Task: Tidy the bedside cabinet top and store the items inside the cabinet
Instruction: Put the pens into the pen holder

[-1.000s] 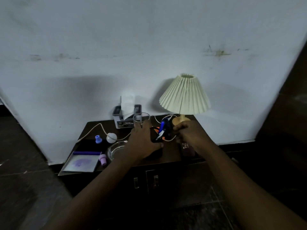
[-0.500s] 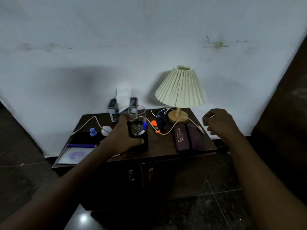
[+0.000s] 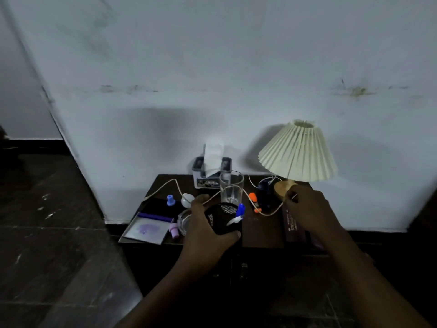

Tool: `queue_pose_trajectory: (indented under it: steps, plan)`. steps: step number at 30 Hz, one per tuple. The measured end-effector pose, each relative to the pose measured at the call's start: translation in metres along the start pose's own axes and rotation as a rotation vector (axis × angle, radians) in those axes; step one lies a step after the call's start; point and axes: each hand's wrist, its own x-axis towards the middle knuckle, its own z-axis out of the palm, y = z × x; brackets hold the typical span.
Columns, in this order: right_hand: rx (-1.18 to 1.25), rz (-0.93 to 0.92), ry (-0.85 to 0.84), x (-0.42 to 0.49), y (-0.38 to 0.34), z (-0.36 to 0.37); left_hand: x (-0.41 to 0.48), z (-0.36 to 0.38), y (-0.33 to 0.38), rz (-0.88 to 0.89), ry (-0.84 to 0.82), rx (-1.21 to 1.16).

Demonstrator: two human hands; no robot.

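My left hand [image 3: 205,233] grips a black mesh pen holder [image 3: 224,221] at the front of the dark cabinet top [image 3: 260,233]; a blue-capped pen [image 3: 239,211] sticks out of the holder. My right hand [image 3: 309,209] hovers over two dark purple cases [image 3: 293,227] with its fingers curled on a white cord [image 3: 267,213], which rises to them beside the wooden lamp base [image 3: 282,187]. A clear glass [image 3: 231,188] stands just behind the holder. An orange item [image 3: 253,197] and a dark bottle [image 3: 264,191] lie by the cord.
At the back stand a tissue box [image 3: 208,178] and a pleated lamp [image 3: 298,152]. On the left are a tray with a purple stain [image 3: 146,229], a glass ashtray [image 3: 184,221], a blue cap [image 3: 170,200], a white ball [image 3: 188,198] and a pink cap [image 3: 173,229]. The cabinet doors [image 3: 243,268] are closed.
My right hand let go at the pen holder, swung out right, then came back over the purple cases to the cord. My left hand has kept hold of the holder.
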Motion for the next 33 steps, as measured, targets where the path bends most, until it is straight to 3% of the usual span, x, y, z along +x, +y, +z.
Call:
queue_pose_trajectory:
  steps: [4, 7, 12, 18, 24, 33]
  plan:
    - [0.207, -0.122, -0.082, 0.007, -0.033, 0.023, 0.005, -0.033, 0.003, -0.039, 0.07, -0.068]
    - [0.206, -0.262, -0.142, 0.029, -0.056, 0.041, 0.016, -0.059, 0.005, 0.005, 0.162, -0.07]
    - [0.26, -0.267, -0.281, 0.052, -0.076, 0.075, 0.028, -0.102, 0.003, 0.041, 0.323, -0.116]
    - [0.209, -0.264, -0.186, 0.049, -0.083, 0.103, 0.029, -0.126, -0.015, 0.03, 0.451, -0.158]
    - [0.238, -0.307, -0.22, 0.04, -0.107, 0.111, 0.03, -0.124, -0.02, -0.001, 0.458, -0.143]
    - [-0.144, -0.242, -0.494, 0.074, -0.078, 0.05, 0.034, -0.123, -0.025, 0.004, 0.441, -0.107]
